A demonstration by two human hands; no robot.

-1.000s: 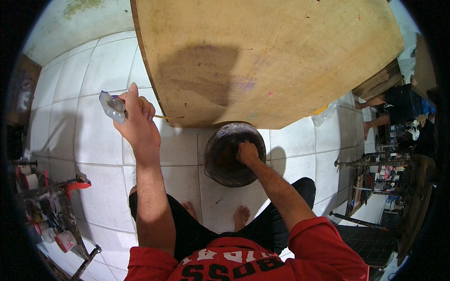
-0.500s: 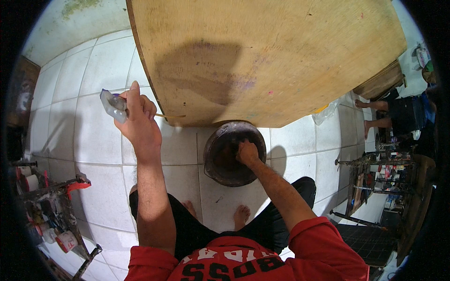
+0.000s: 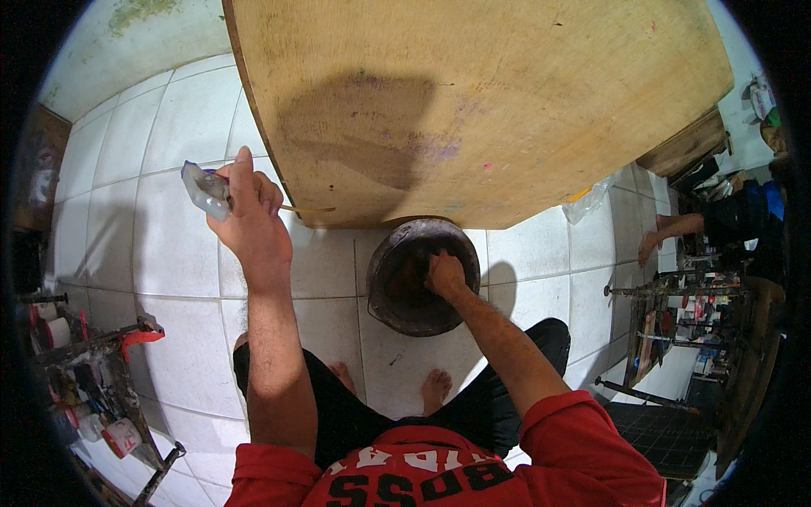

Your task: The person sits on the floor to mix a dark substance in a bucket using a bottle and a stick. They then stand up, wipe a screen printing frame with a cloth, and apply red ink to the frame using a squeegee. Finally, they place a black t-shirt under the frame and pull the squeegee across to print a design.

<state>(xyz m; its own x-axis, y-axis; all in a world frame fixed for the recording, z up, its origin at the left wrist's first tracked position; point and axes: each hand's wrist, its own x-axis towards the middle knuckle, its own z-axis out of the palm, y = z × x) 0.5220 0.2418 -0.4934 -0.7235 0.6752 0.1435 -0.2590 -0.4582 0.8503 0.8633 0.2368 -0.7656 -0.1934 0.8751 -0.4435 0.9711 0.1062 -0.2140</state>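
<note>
My left hand (image 3: 249, 215) is raised over the white floor tiles, closed on a crumpled clear plastic bag (image 3: 205, 190) and a thin stick that points right toward the board. My right hand (image 3: 443, 275) reaches down into a dark round bowl (image 3: 397, 287) on the floor; its fingers are curled inside the bowl and what they touch is hidden. A large tan wooden board (image 3: 473, 101) with a dark wet stain lies in front of me, its near edge just past the bowl. My bare feet (image 3: 435, 389) rest on the tiles below the bowl.
A metal rack (image 3: 93, 372) with cans and a red-handled tool stands at the lower left. At the right edge, another person's bare leg (image 3: 672, 228) and metal stands (image 3: 667, 313) crowd the floor. A clear plastic bag (image 3: 587, 198) lies by the board's right corner.
</note>
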